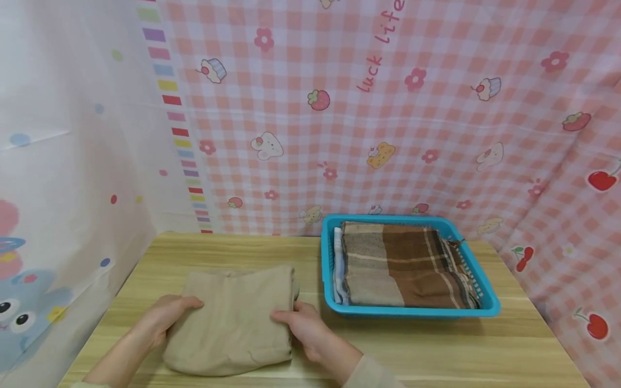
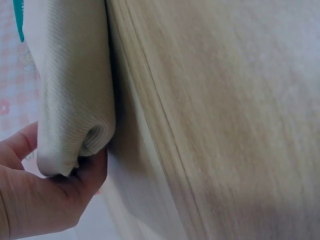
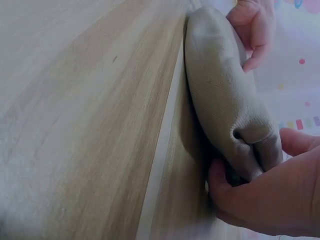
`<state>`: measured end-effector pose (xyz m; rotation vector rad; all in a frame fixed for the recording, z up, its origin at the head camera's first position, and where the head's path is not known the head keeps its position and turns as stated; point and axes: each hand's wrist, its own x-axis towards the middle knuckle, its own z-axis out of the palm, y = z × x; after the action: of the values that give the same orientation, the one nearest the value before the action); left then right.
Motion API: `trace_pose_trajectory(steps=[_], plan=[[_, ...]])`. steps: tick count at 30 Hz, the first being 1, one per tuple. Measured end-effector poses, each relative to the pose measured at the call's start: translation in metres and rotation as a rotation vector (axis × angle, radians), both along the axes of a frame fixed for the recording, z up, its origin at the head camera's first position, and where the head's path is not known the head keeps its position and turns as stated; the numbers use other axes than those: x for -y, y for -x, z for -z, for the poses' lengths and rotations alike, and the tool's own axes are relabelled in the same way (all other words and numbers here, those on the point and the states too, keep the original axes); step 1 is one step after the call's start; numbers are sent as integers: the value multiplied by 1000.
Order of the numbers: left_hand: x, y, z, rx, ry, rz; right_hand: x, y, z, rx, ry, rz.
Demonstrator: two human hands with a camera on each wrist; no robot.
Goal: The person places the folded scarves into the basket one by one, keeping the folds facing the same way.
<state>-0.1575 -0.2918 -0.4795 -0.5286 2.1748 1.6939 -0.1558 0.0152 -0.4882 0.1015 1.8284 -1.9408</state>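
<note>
"White dotted sheeting (image 1: 87,161) covers the left side, pink-checked sheeting (image 1: 291,118) hangs behind, and a wood-grain table (image 1: 436,347) spreads below. How would you handle what's on it?"

"Working from the left: the folded beige cloth (image 1: 233,323) lies between the two hands, on the left part of the table. I'd catch every layer at its left side first, then match that at the right, with even pressure. Those rolled edges look soft, so a hard outward pull could loosen the fold."

"And the left hand (image 1: 167,318)?"

"Fingers curled round the left side, thumb over the upper face. Its wrist view shows fingertips tucked beneath the roll."

"Is the cloth off the table?"

"I can't tell; the shadow under it hides that."

"Then the right hand (image 1: 308,331)?"

"Gripping the right side likewise, thumb above, fingers below. Neither hand is spread wide; each opens about as far as the bundle is thick."

"Anything further right?"

"One blue basket (image 1: 388,311), apart from the beige cloth. Inside, a pale blue cloth (image 1: 339,272) stands along the left wall, beside a folded brown plaid cloth (image 1: 412,264)."
</note>
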Motion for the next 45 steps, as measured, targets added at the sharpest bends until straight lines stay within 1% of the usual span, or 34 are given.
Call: trace_pose_trajectory(steps=[4,11,15,20,25,35,43,45], plan=[[-1,0,0,-15,-4,-1,4,1,1,-12,-5,33],[5,-1,5,-11,-55,1,5,1,4,20,64,69],[7,-2,5,-2,-70,13,4,2,7,39,78,79],[10,-2,6,3,-108,27,3,5,12,50,62,65],[13,-3,8,-5,-150,35,2,5,13,57,75,51],[17,-7,5,-21,-210,53,2,1,8,49,83,44],[18,-10,2,-27,-218,51,2,-3,3,28,69,28],[18,-10,0,-31,-214,62,2,-4,2,20,70,32]])
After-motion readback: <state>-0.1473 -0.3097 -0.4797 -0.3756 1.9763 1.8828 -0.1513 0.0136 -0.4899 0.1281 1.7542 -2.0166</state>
